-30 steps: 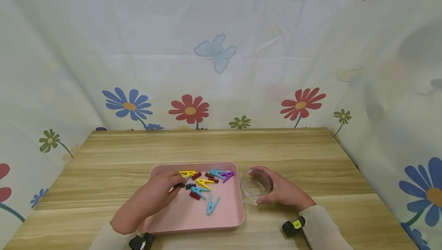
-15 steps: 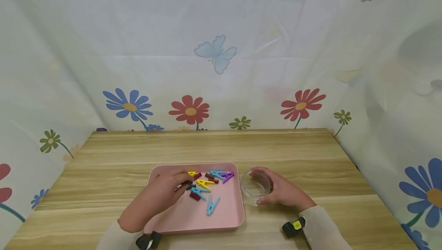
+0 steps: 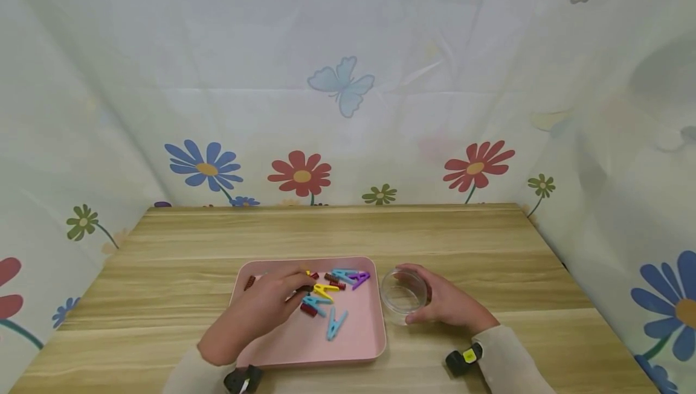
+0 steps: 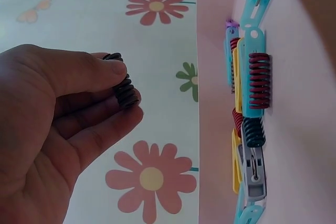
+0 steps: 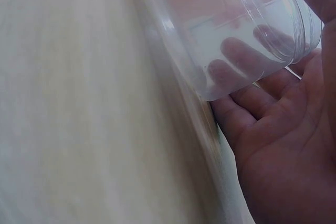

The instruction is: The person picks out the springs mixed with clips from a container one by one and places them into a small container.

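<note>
Between thumb and fingers my left hand (image 3: 266, 300) pinches a black coil spring (image 4: 127, 92), held above the pink tray (image 3: 361, 342). In the tray lie a dark green spring (image 4: 254, 132), a grey clothespin (image 4: 255, 184) and several dark red springs (image 4: 260, 82). Yellow (image 3: 326, 290), light blue (image 3: 335, 325) and purple clothespins (image 3: 359, 279) are scattered there too, some partly hidden by the left hand. To the tray's right, my right hand (image 3: 454, 302) is curled round a clear round jar (image 5: 241, 51), its open mouth facing up on the table.
The wood-grain table (image 3: 348, 231) reaches back to a white curtain (image 3: 408, 128) printed with flowers and butterflies. Near the tray's left end lies a lone red spring (image 3: 249, 283). The tray's raised right wall (image 3: 380, 309) stands close beside the jar.
My left hand has shifted right across the tray with the black spring, uncovering the red spring at the left end. My right hand and the jar stay put.
</note>
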A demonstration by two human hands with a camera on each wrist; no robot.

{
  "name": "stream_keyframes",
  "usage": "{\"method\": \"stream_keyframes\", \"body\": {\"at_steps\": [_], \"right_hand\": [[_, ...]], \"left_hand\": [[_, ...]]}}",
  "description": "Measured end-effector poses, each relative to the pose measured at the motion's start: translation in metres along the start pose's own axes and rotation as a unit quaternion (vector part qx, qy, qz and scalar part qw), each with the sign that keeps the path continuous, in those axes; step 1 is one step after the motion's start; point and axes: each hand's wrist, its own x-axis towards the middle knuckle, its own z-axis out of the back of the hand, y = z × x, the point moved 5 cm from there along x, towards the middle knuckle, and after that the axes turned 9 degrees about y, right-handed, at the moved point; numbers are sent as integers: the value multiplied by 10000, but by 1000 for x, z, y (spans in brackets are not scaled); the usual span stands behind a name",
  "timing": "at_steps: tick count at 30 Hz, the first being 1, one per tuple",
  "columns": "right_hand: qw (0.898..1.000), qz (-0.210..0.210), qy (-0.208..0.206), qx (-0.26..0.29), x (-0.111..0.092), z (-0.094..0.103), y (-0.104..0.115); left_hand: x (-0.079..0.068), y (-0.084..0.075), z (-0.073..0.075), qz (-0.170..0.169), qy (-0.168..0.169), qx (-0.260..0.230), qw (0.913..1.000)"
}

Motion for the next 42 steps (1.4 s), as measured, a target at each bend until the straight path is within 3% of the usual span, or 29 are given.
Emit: {"method": "stream_keyframes", "body": {"at_steps": [14,32,42], "right_hand": [[9997,-173,-39,-166,-2,1,-1],[9993,-280,-61,-219,-1,1,0],[9993,-233,-73,-286,-1,1,1]], "left_hand": [[8,-10,-4,-584,-94,-175,9981],[16,-21,-3,-800,-67,-487,9956],[19,-26,-6,-880,-140,-392,9952]]}}
